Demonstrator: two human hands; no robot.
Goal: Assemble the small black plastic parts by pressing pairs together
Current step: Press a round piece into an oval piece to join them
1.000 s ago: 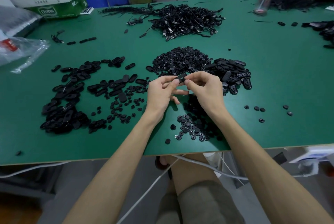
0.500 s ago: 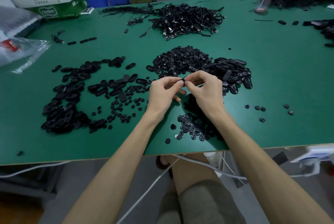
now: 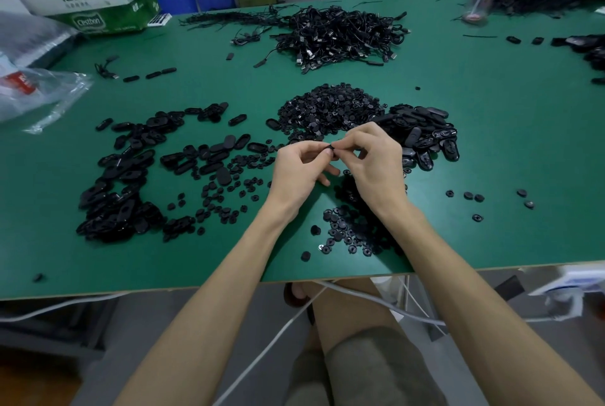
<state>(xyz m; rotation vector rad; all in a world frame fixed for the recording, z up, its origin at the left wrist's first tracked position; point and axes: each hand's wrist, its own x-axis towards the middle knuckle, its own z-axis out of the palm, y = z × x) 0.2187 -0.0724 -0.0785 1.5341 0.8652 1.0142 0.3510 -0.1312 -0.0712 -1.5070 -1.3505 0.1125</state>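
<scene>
Parts (image 3: 330, 147), a small black pair, sit pinched between left grip (image 3: 299, 173) and right grip (image 3: 376, 160) above the tabletop (image 3: 497, 130), both fingertips clamped on them, apparently to press them together.

The black part (image 3: 330, 146) pinched between the left hand (image 3: 296, 173) and right hand (image 3: 376, 161) is mostly hidden by fingers (image 3: 316, 146); one piece or two cannot be told. The right forearm (image 3: 425, 242) covers some round discs (image 3: 342, 233). The far-right pile (image 3: 594, 55) is cut by the frame edge
</scene>
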